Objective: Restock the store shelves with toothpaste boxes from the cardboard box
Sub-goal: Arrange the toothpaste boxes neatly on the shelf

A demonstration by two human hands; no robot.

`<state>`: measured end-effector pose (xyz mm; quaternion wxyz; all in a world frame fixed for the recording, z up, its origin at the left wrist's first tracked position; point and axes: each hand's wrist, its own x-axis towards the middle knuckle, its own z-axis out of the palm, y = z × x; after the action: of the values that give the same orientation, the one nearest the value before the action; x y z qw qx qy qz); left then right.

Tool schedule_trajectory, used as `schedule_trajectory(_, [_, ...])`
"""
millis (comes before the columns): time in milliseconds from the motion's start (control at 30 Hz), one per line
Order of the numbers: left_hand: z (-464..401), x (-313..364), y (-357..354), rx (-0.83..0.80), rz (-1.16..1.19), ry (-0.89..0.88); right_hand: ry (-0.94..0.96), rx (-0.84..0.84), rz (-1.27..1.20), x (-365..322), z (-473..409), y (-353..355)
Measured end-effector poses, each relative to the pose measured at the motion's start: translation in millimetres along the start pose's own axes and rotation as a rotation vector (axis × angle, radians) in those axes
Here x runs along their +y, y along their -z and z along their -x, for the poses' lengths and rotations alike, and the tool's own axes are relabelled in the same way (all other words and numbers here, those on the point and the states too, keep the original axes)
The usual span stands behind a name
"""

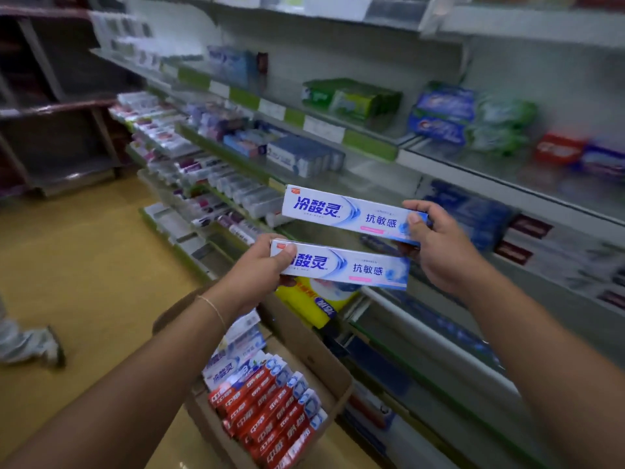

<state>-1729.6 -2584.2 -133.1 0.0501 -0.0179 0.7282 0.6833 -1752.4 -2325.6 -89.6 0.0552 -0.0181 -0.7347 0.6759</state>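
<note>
The left hand (257, 265) pinches the left end of one white-and-blue toothpaste carton (341, 265), thumb on its face. The right hand (436, 245) pinches the right end of a matching carton (348, 213) just above. Below the fingers, the open brown cardboard box (324, 353) holds red cartons (270, 411); beyond them stand blurred, seemingly part-stocked store shelves (368, 143).

I see glossy printed card on the two white-blue toothpaste boxes (351, 216) in my hands. Below my left wrist, the cardboard box (304, 346) looks matt brown. Beyond my hands, the shelves (439, 170) look smooth; the floor (84, 248) is shiny.
</note>
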Motion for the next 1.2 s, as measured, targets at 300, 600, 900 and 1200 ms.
schedule_trajectory(300, [-3.5,39.8,-117.3,-0.269,-0.002,-0.065,0.021,0.265,0.028,-31.0,56.7,120.5])
schedule_trajectory(600, [38.2,63.6,-239.4,-0.485,0.0,-0.078,0.002,0.484,0.017,-50.7,140.0,240.7])
schedule_trajectory(900, [120.2,85.4,-359.8,-0.641,-0.024,-0.111,0.039,0.633,-0.002,-65.2,246.2,350.2])
schedule_trajectory(1200, [217.1,90.0,-487.2,-0.773,-0.027,-0.122,0.085,0.753,0.066,-77.7,368.3,459.5])
